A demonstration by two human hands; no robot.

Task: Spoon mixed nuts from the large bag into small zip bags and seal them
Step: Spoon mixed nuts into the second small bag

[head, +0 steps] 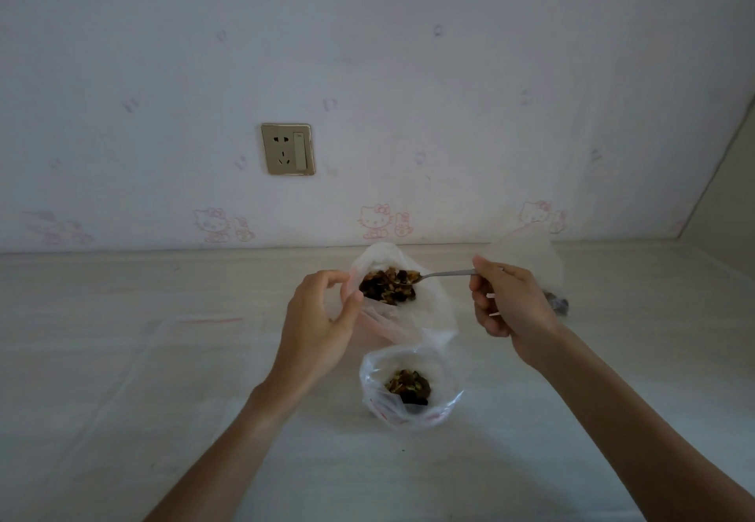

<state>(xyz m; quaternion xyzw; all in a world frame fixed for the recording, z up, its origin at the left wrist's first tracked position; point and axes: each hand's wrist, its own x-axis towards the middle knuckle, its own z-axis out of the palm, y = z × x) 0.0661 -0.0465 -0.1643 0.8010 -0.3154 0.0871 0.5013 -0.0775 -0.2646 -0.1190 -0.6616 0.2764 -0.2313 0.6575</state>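
A large clear bag (429, 309) of mixed nuts (386, 286) lies open on the pale table. My left hand (322, 317) pinches its left rim and holds the mouth open. My right hand (506, 301) grips the handle of a metal spoon (445, 274), whose bowl is inside the large bag among the nuts. Just in front stands a small zip bag (408, 411), open at the top, with some nuts at its bottom.
Behind my right hand lies another clear bag (547, 264) with something dark (557, 303) at its lower edge. The table (122, 358) meets a patterned wall carrying a socket (288, 149). A side wall slopes in at the far right.
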